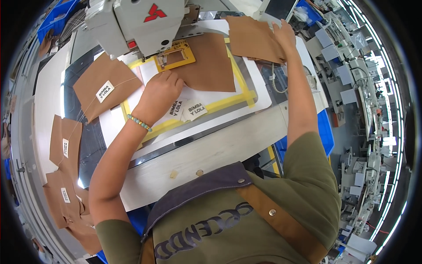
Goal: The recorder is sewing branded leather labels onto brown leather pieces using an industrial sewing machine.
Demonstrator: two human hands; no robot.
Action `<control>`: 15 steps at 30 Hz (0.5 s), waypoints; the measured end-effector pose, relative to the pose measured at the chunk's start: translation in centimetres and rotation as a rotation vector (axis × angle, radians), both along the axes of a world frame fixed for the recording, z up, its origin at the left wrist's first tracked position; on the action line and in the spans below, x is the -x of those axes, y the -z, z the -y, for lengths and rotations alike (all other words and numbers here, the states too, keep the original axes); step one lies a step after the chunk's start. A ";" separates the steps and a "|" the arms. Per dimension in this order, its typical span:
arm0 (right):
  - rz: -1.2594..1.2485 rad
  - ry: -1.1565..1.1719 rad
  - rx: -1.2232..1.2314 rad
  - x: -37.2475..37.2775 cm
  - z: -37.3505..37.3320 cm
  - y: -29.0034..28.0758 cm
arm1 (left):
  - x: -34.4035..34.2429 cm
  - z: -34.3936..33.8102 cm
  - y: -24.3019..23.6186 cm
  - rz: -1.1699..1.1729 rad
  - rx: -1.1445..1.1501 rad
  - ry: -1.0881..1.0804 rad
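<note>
My left hand, with a beaded bracelet at the wrist, is closed at the lower-left edge of a brown fabric piece. Its fingertips are hidden, so I cannot make out what they pinch. A yellow clamp frame lies over that fabric beneath the white sewing machine head. Two white printed labels rest just below this hand. At the far right my right hand has its fingers apart, beside a stack of brown fabric pieces and close to the lower edge of a screen panel.
To the left lies a brown piece with a white label, joined by thread to several labelled pieces trailing down the table's left side. Yellow tape borders the white work plate. Blue bins stand around, and machines line the right.
</note>
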State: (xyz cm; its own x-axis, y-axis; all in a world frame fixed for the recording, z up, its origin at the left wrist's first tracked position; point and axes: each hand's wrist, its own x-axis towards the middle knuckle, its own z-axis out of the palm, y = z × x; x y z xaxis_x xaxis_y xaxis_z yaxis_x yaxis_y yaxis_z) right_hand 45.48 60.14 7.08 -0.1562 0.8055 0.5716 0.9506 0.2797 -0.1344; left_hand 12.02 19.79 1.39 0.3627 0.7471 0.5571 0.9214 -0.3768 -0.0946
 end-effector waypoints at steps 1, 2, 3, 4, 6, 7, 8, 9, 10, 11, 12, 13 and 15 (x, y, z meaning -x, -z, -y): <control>-0.059 -0.261 0.103 2.4 3.3 0.1 | 1.0 1.3 0.2 -0.008 0.023 -0.034; -0.120 -0.505 0.195 3.8 7.4 0.0 | 1.8 2.2 0.3 -0.070 0.077 -0.114; -0.270 -0.708 0.333 5.1 12.2 0.3 | 2.4 2.8 0.3 -0.129 0.125 -0.189; -0.419 -0.891 0.461 5.8 17.2 0.5 | 2.7 2.9 0.2 -0.132 0.124 -0.184; 0.130 -1.009 -0.031 6.3 23.8 1.0 | 2.7 2.9 0.2 -0.100 0.108 -0.208; 0.126 -1.007 -0.030 6.7 25.9 1.6 | 2.7 2.9 0.2 -0.104 0.111 -0.206; 0.201 -1.055 -0.071 7.2 27.6 2.3 | 2.7 2.9 0.2 -0.104 0.104 -0.208; 0.276 -1.106 -0.113 7.3 28.3 2.9 | 2.7 3.1 0.2 -0.105 0.098 -0.215; 0.272 -1.112 -0.116 7.2 28.0 3.7 | 2.7 3.3 0.3 -0.108 0.099 -0.221; 0.318 -1.138 -0.188 7.5 27.4 4.6 | 2.7 3.6 0.4 -0.106 0.133 -0.242; 0.362 -1.164 -0.261 7.6 26.7 5.3 | 2.8 3.8 0.6 -0.103 0.168 -0.265; 0.352 -1.181 -0.265 8.0 26.3 5.3 | 2.9 4.1 0.7 -0.109 0.172 -0.283; 0.354 -1.206 -0.314 8.8 25.4 5.1 | 3.2 4.7 0.8 -0.064 0.148 -0.252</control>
